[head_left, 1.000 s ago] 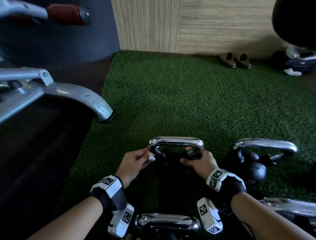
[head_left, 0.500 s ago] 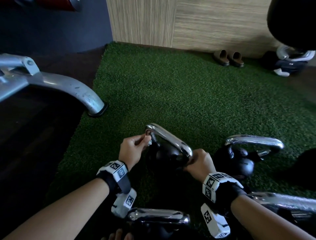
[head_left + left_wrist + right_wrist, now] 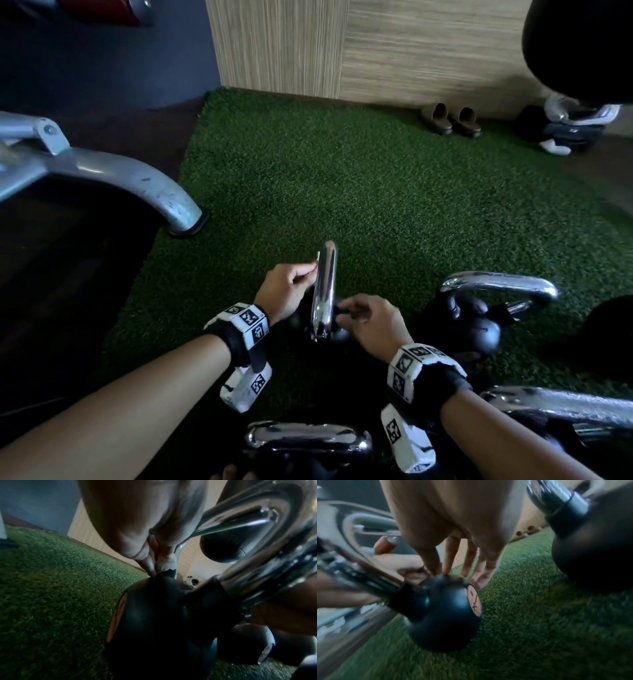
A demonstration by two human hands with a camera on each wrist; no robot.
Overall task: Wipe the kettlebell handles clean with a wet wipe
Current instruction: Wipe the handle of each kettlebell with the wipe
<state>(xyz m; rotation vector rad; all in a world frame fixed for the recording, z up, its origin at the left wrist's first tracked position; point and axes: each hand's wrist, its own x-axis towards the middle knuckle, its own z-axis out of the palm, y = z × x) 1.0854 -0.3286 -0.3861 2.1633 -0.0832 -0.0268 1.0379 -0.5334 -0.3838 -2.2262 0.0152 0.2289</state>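
Observation:
A black kettlebell stands on the green turf, its chrome handle turned edge-on to me. My left hand pinches a small white wet wipe against the handle's left side, close to where the handle meets the ball. My right hand is on the other side of the handle. Its fingers are straight, and their tips touch the top of the black ball.
Three more chrome-handled kettlebells stand close by: one to the right, one at the bottom middle, one at the bottom right. A grey metal bench leg meets the turf's left edge. Slippers lie by the wooden wall.
The kettlebell has turned about a quarter turn, so its handle now points away from me. My right hand has left the handle's end and now touches the ball. My left hand still pinches the wipe.

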